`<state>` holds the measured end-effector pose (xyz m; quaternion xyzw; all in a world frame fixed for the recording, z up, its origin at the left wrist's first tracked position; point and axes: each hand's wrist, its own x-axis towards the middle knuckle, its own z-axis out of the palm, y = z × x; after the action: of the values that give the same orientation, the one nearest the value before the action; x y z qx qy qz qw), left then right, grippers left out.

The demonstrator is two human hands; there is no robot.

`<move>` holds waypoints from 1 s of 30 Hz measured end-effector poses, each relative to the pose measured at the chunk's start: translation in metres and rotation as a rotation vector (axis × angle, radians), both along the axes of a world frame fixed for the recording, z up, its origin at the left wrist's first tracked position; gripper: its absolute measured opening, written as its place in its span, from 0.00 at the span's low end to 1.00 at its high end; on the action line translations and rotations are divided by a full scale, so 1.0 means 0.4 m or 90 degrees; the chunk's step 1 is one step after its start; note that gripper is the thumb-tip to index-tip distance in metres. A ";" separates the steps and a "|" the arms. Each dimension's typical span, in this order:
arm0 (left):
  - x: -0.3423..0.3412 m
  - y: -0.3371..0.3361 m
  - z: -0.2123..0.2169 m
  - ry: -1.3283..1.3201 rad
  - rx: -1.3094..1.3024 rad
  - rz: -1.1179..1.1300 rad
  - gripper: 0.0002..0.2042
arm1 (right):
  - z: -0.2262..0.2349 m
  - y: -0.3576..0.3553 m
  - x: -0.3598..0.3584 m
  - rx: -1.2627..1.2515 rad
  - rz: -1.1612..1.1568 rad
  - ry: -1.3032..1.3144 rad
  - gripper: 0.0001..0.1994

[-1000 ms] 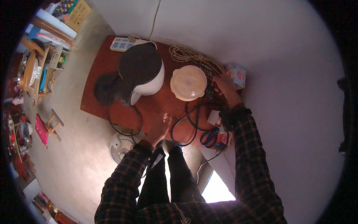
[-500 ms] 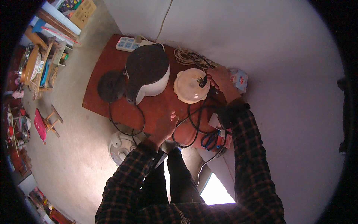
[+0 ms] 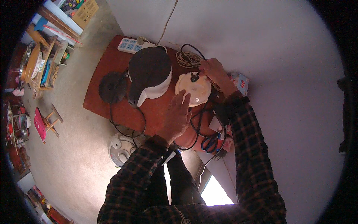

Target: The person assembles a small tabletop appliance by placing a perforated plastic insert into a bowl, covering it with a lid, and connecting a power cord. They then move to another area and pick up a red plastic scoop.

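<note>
One snug pinch best controls the thin black cord [image 3: 190, 44] the right hand [image 3: 215, 71] grasps, the left hand [image 3: 174, 117] spread and empty.

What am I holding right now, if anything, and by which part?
Your right hand holds a black power cord, seemingly near its plug; your left hand holds nothing visible.

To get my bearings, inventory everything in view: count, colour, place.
Table: one, red-brown, centre
Kettle: one, black-white, on table
Disc: one, black, left of kettle
Power strip: one, white-blue, behind kettle
Container: one, cream, right of kettle
Plug: one, black, over container lid
Coiled cord: one, tan, behind container
Cables: several, black, table's right
Box: one, white-red, table's right
Appliance: one, white, below table
Stool: one, pink-topped, left
Clutter: uncountable, mixed, far left
Left hand: one, by container
Right hand: one, holding black cord
</note>
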<state>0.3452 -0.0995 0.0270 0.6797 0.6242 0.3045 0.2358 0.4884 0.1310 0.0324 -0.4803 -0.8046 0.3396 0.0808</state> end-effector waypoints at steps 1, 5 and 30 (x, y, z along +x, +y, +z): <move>0.003 0.005 -0.001 0.000 -0.020 0.000 0.34 | 0.005 0.005 -0.011 -0.091 -0.064 0.021 0.15; 0.013 0.009 -0.010 0.015 -0.043 0.001 0.35 | 0.035 0.009 -0.070 -0.357 -0.334 0.202 0.15; -0.167 -0.124 -0.226 0.255 -0.498 0.048 0.22 | 0.110 0.044 -0.004 0.207 0.007 -0.382 0.11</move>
<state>0.2783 -0.1490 -0.0635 0.5618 0.7502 -0.0841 0.3384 0.4870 0.1486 0.0766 -0.5354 -0.8386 0.0509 -0.0862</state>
